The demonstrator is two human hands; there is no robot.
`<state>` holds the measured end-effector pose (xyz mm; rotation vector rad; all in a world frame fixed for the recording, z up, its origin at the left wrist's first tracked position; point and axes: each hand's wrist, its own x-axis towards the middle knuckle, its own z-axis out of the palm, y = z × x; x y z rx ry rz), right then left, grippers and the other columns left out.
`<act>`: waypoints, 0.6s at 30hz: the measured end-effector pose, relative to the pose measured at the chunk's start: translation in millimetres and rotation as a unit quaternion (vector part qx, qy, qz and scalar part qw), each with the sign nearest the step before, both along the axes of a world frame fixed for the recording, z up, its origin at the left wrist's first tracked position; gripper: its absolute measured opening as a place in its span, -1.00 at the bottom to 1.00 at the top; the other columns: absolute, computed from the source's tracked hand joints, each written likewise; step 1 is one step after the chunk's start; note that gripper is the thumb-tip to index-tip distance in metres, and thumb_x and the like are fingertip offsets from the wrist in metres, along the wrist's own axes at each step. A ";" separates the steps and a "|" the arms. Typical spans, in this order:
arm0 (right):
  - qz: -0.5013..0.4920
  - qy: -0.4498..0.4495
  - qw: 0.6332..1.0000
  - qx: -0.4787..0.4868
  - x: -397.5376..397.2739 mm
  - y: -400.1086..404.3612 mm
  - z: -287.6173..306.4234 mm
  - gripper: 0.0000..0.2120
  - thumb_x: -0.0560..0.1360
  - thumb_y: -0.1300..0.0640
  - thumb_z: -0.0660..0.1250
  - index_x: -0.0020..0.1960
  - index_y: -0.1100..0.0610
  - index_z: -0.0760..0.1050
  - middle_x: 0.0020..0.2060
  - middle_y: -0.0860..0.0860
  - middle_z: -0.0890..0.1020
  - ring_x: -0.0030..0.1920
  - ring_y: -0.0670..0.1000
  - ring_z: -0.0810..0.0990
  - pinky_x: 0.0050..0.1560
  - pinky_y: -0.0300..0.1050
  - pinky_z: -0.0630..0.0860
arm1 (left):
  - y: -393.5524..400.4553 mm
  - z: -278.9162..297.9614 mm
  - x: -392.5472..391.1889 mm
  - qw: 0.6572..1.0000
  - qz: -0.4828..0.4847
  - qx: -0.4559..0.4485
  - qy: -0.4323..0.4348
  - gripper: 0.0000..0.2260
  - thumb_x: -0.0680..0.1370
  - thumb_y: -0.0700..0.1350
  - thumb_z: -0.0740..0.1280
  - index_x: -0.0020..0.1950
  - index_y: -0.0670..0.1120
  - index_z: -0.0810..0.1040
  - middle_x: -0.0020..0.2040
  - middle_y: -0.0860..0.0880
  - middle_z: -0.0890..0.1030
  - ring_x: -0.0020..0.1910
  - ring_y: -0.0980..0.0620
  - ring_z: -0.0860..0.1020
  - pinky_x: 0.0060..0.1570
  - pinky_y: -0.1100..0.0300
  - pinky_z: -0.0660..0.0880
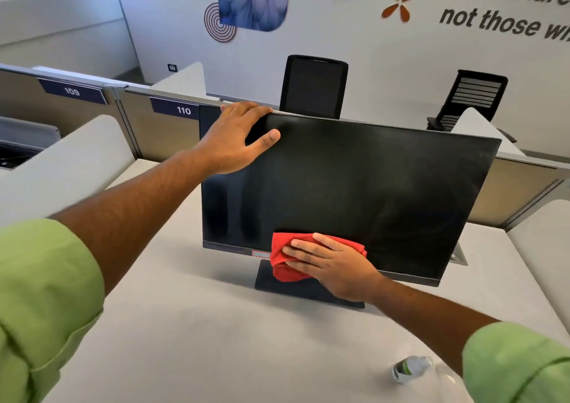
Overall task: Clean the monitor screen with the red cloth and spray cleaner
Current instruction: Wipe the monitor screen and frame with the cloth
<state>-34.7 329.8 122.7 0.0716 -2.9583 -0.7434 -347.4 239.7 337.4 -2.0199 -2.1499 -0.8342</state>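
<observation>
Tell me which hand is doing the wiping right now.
The right hand: it presses the red cloth flat against the monitor's lower edge. The left hand only steadies the top left corner, with no cloth under it.

Left arm reaches forward and up, forearm bare, light green sleeve rolled near the elbow. Left hand (pixel 235 138) grips the top left corner of the black flat-panel monitor (pixel 370 186): fingers curled over the top edge and out of sight behind it, thumb (pixel 267 139) stretched across the front of the screen. Right arm comes in from the lower right, also bare below a rolled green sleeve, wrist roughly straight. Right hand (pixel 330 263) lies flat, palm to the screen, fingers straight and slightly spread, pointing left, pressing the crumpled red cloth (pixel 283 267) against the lower edge of the screen. Hands well apart.
</observation>
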 end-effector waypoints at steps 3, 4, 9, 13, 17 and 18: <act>0.006 0.013 1.000 0.022 1.0 11.6 25.4 -0.23 0.62 0.13 0.24 0.76 0.02 -0.01 0.76 -0.04 -0.09 0.75 0.04 -0.13 0.72 0.13 -0.26 | 2.5 2.8 3.5 1.000 -0.006 0.003 0.001 -0.29 0.55 0.41 0.04 0.54 0.00 0.33 0.49 -0.04 0.38 0.49 -0.07 0.26 0.47 -0.11 0.26; -0.006 0.035 0.999 0.037 1.0 17.0 38.1 -0.23 0.62 0.13 0.22 0.76 0.02 -0.01 0.76 -0.03 -0.09 0.75 0.04 -0.12 0.72 0.15 -0.22 | 3.0 3.1 3.8 1.000 -0.006 0.005 0.001 -0.30 0.55 0.40 0.05 0.54 0.00 0.33 0.49 -0.05 0.38 0.49 -0.07 0.26 0.47 -0.10 0.26; -0.127 0.246 0.959 0.059 -4.6 64.5 140.7 -0.35 0.71 0.01 0.16 0.75 -0.03 0.05 0.75 -0.02 0.03 0.75 0.04 0.01 0.73 0.15 -0.05 | 6.9 1.8 1.1 1.000 -0.005 0.009 -0.005 -0.32 0.55 0.39 0.06 0.52 0.00 0.36 0.46 -0.05 0.41 0.47 -0.07 0.29 0.45 -0.07 0.27; -0.210 0.368 0.906 0.018 -10.2 77.3 175.8 -0.40 0.77 -0.06 0.09 0.76 -0.01 0.01 0.75 -0.01 0.06 0.75 0.06 0.00 0.73 0.18 -0.01 | 10.8 1.0 -3.6 1.000 -0.003 0.012 -0.011 -0.33 0.55 0.39 0.06 0.50 0.00 0.38 0.44 -0.04 0.43 0.46 -0.08 0.31 0.45 -0.07 0.27; -0.183 0.322 0.929 0.007 -17.4 42.7 107.0 -0.38 0.72 -0.02 0.16 0.75 -0.04 0.09 0.75 -0.03 0.09 0.75 0.06 0.03 0.72 0.21 0.02 | 15.2 -1.9 -4.4 1.000 -0.005 0.016 -0.010 -0.34 0.56 0.39 0.05 0.50 0.01 0.39 0.43 -0.04 0.43 0.45 -0.08 0.32 0.42 -0.02 0.26; -0.164 0.278 0.946 0.003 -15.4 32.2 82.6 -0.36 0.71 -0.01 0.18 0.75 -0.05 0.07 0.75 -0.05 0.06 0.75 0.05 0.01 0.72 0.19 -0.01 | 16.8 -1.2 -4.0 1.000 -0.004 0.015 -0.011 -0.34 0.56 0.39 0.05 0.50 0.01 0.39 0.43 -0.04 0.43 0.45 -0.08 0.32 0.43 -0.02 0.26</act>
